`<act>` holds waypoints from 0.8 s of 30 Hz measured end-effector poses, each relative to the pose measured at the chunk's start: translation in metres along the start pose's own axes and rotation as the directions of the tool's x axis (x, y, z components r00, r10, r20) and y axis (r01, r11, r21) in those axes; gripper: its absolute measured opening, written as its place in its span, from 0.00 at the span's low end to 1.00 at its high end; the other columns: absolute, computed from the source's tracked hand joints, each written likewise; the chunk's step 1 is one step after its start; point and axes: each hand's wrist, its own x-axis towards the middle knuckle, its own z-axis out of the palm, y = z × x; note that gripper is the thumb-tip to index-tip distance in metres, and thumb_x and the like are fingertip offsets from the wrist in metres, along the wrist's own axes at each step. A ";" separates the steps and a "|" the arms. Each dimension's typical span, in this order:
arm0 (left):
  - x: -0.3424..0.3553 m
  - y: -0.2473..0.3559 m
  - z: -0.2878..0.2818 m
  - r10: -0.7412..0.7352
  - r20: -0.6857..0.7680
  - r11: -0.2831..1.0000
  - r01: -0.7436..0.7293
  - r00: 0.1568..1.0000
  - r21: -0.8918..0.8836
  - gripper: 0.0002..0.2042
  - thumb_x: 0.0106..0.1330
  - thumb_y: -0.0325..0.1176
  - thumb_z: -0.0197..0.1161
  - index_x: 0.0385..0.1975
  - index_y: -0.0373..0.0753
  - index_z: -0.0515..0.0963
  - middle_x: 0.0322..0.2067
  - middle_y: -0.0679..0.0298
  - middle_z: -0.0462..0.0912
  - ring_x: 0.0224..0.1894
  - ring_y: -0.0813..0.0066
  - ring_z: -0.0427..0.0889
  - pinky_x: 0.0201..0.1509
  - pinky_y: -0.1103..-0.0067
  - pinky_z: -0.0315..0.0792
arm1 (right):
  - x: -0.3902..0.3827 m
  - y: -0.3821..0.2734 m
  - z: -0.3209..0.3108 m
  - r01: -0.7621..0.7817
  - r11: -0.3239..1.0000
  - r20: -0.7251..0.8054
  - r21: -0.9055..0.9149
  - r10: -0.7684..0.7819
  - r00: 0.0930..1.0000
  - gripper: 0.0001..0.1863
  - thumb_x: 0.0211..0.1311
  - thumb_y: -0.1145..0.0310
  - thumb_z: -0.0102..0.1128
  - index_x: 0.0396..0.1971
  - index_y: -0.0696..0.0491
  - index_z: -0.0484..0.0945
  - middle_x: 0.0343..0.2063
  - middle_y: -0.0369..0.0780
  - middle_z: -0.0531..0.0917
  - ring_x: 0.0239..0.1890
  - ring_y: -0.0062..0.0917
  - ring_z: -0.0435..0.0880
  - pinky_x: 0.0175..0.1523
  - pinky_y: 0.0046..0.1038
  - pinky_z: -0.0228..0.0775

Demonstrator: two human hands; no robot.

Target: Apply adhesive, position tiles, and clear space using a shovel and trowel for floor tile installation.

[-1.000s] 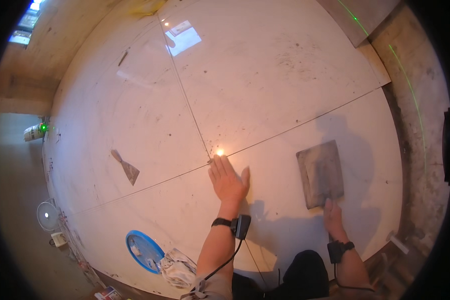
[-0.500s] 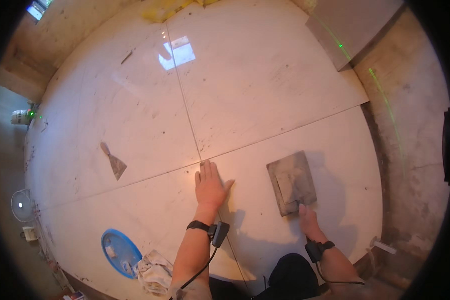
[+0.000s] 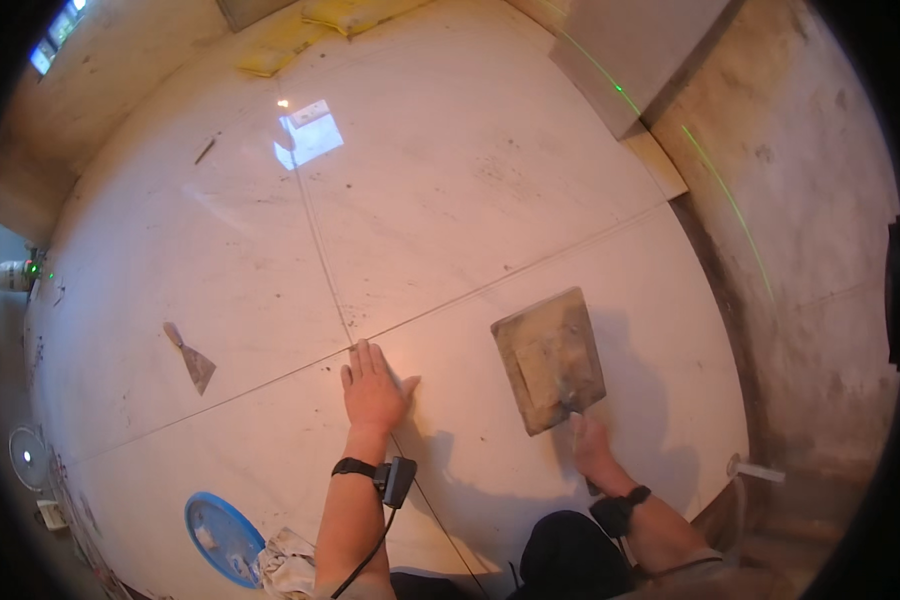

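The two hands are well apart. The left hand (image 3: 373, 392) lies palm down with fingers extended and thumb spread, its fingertips at the crossing of the floor seams (image 3: 430, 312); it grips nothing. The right hand (image 3: 595, 450) is closed around the handle of a square flat tool (image 3: 548, 355), smeared and greyish brown. The tool lies over the near right tile (image 3: 670, 300), between the left hand and the right edge of the floor (image 3: 420, 230). Its shadow falls to its right; whether its underside touches the tile, I cannot tell.

For good handling, the left palm should rest flat and lightly, so that the fingertips can feel any step between neighbouring tiles where the corners meet. The tool is broad, and held from its near edge it is likely to tip, so a firm grip and a level wrist seem best. Full-face contact would be safer than a corner digging in, and the left fingers should be well clear of the tool.

The scraper (image 3: 190, 362) lies well to the left, and the blue lid (image 3: 192, 510) and rag (image 3: 288, 562) are by the near left edge, all out of the tool's way.
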 end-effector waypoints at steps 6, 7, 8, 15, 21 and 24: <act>0.007 0.007 0.015 -0.013 -0.104 1.000 0.012 0.994 -0.006 0.43 0.59 0.58 0.56 0.64 0.28 0.53 0.67 0.46 0.51 0.70 0.51 0.49 0.70 0.57 0.44 | 0.020 0.007 0.008 -0.145 0.986 0.089 -0.076 0.152 0.984 0.28 0.69 0.50 0.41 0.31 0.65 0.72 0.29 0.62 0.76 0.38 0.55 0.77 0.43 0.44 0.67; 0.012 0.011 0.020 -0.007 -0.112 1.000 0.007 0.994 -0.005 0.43 0.59 0.58 0.56 0.64 0.28 0.53 0.67 0.46 0.51 0.70 0.51 0.49 0.70 0.57 0.44 | 0.020 0.007 0.011 -0.142 0.987 0.082 -0.072 0.148 0.986 0.28 0.69 0.50 0.41 0.31 0.65 0.72 0.29 0.62 0.76 0.38 0.55 0.77 0.43 0.44 0.67; 0.016 0.016 0.026 0.010 -0.178 1.000 -0.011 0.984 -0.009 0.43 0.60 0.58 0.55 0.65 0.28 0.53 0.67 0.47 0.51 0.70 0.50 0.48 0.70 0.57 0.43 | 0.019 0.009 0.014 -0.141 0.988 0.093 -0.064 0.146 0.985 0.28 0.69 0.50 0.42 0.31 0.65 0.73 0.29 0.61 0.77 0.38 0.54 0.78 0.43 0.43 0.68; 0.041 0.027 0.014 0.060 -0.256 0.998 -0.067 0.965 -0.016 0.40 0.60 0.58 0.54 0.63 0.31 0.58 0.67 0.48 0.55 0.70 0.49 0.48 0.70 0.52 0.40 | 0.000 0.058 0.006 0.214 0.917 0.012 -0.338 -0.223 0.975 0.26 0.69 0.51 0.42 0.26 0.60 0.73 0.22 0.52 0.77 0.29 0.40 0.79 0.37 0.36 0.70; 0.014 0.033 0.032 -0.051 -0.337 0.997 0.028 0.940 -0.073 0.39 0.60 0.56 0.55 0.62 0.27 0.58 0.64 0.40 0.56 0.68 0.45 0.51 0.69 0.52 0.42 | -0.001 0.047 -0.008 -0.141 0.990 -0.016 -0.012 0.141 0.990 0.23 0.70 0.56 0.42 0.29 0.62 0.73 0.24 0.53 0.77 0.30 0.44 0.77 0.40 0.36 0.69; -0.002 0.017 0.038 -0.040 -0.310 0.996 0.014 0.950 -0.086 0.39 0.61 0.54 0.56 0.60 0.25 0.58 0.62 0.37 0.57 0.67 0.45 0.53 0.69 0.53 0.43 | 0.004 0.070 0.002 0.050 0.981 0.003 -0.189 -0.051 0.999 0.23 0.69 0.55 0.44 0.29 0.62 0.73 0.25 0.58 0.77 0.32 0.57 0.75 0.35 0.43 0.68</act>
